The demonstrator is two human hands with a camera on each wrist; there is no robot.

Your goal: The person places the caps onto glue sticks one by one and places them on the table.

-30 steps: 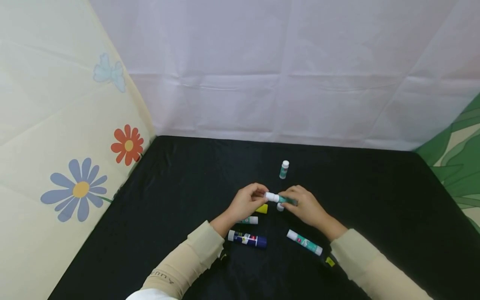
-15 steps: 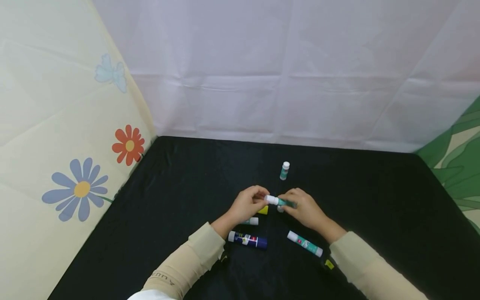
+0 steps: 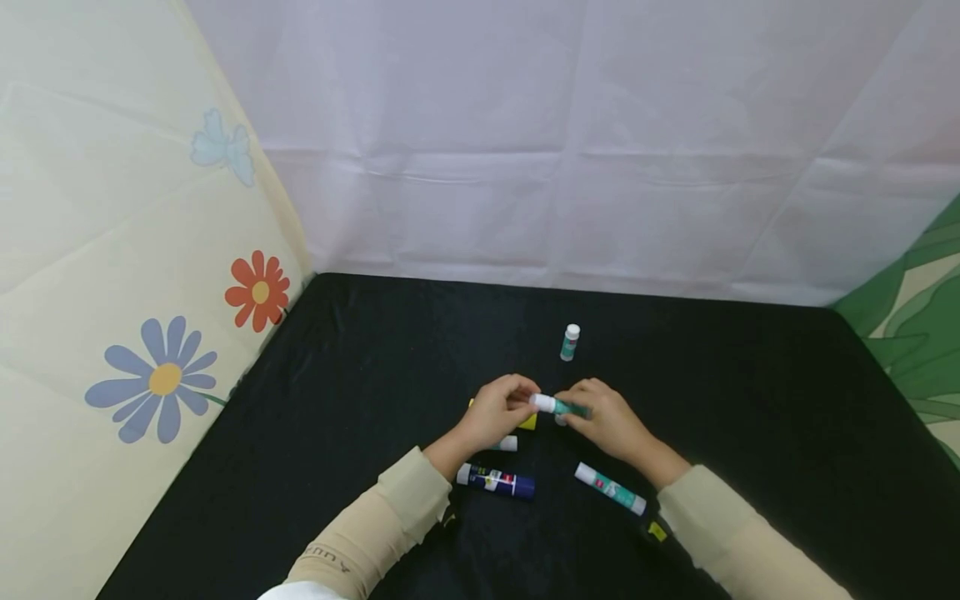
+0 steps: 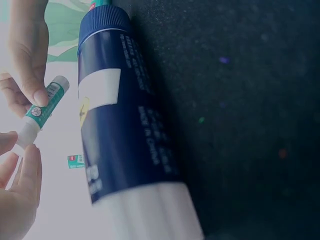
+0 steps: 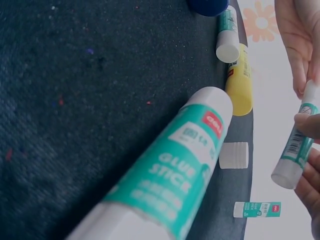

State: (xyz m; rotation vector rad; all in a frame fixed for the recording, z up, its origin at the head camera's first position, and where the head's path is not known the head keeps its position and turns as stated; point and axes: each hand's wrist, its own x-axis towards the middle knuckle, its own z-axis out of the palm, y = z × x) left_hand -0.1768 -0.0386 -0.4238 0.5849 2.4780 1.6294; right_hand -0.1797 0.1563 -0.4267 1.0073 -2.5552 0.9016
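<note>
Both hands meet over the middle of the black table on one teal-and-white glue stick (image 3: 562, 407), held nearly level. My left hand (image 3: 491, 412) pinches its white cap end between thumb and fingertips. My right hand (image 3: 609, 418) grips the teal body with thumb and fingers, as the right wrist view also shows, with the clear-white base (image 5: 287, 173) sticking out. Just below the held stick lies a loose white ribbed cap (image 5: 234, 155), mostly covered in the head view. A yellow glue stick (image 5: 240, 85) lies beneath my left hand, partly hidden by it in the head view.
A small teal glue stick (image 3: 570, 342) stands upright beyond the hands. Nearer lie a navy glue stick (image 3: 495, 481), another teal one (image 3: 611, 489) and a partly hidden teal one (image 3: 507, 443). A white cloth backdrop (image 3: 562, 208) rises behind the table.
The white cap end in my left hand sits closer to the teal body than a second ago. Both hands have sunk slightly in the head view. The lying sticks keep their places.
</note>
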